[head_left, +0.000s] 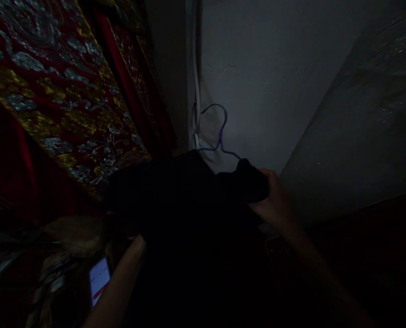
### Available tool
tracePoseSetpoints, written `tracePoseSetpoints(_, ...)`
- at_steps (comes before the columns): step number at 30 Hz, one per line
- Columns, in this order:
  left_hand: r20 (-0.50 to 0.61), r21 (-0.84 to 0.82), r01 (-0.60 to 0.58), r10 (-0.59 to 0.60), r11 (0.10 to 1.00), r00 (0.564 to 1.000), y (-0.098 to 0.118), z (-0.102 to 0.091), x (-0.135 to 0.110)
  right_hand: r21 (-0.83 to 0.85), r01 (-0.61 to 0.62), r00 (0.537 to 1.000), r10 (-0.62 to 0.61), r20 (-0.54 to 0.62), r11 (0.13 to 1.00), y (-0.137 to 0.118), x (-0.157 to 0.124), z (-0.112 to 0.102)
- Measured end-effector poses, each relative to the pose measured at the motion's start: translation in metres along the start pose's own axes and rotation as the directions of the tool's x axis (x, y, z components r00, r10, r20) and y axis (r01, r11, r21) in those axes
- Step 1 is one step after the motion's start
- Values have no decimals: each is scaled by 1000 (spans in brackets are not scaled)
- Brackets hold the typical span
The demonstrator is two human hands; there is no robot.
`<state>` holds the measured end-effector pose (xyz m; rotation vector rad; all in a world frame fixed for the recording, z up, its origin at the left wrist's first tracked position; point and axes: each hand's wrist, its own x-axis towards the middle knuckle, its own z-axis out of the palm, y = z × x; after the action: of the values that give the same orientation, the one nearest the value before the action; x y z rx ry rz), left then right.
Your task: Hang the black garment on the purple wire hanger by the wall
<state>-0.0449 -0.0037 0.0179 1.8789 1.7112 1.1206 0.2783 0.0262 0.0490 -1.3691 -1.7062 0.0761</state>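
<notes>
Black garment (189,214) on a blue wire hanger (220,132), held up in dim light at the centre of the frame.
Right hand (274,200), right of centre, clenches its fingers on a bunched shoulder of the garment, below the hanger's hook and in front of the grey wall (274,68). Left forearm (121,282) rises from the lower left; its hand is hidden under the cloth, so I cannot tell its grip. Red and gold embroidered fabric (69,91) fills the upper left; a lit phone screen (98,278) glows lower left.
</notes>
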Motion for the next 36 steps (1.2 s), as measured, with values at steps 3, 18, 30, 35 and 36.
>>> tracePoseSetpoints(3,65,-616,170,-166,769,984,-18,5,-12,-96,-99,992,91,-87,990,-2,29,-18)
tracePoseSetpoints(18,104,-864,390,-645,318,757,-11,57,-52,112,122,966,-92,-240,986,-35,-24,10)
tracePoseSetpoints(30,189,-854,457,-669,250,719,11,67,-80,598,-586,804,303,511,547,-80,-120,100)
tracePoseSetpoints(35,196,-872,451,-708,191,678,12,70,-88,613,-586,810,363,460,530,-78,-122,93)
tracePoseSetpoints(36,200,-874,450,-711,182,674,13,71,-89,615,-580,814,350,463,533,-78,-124,93)
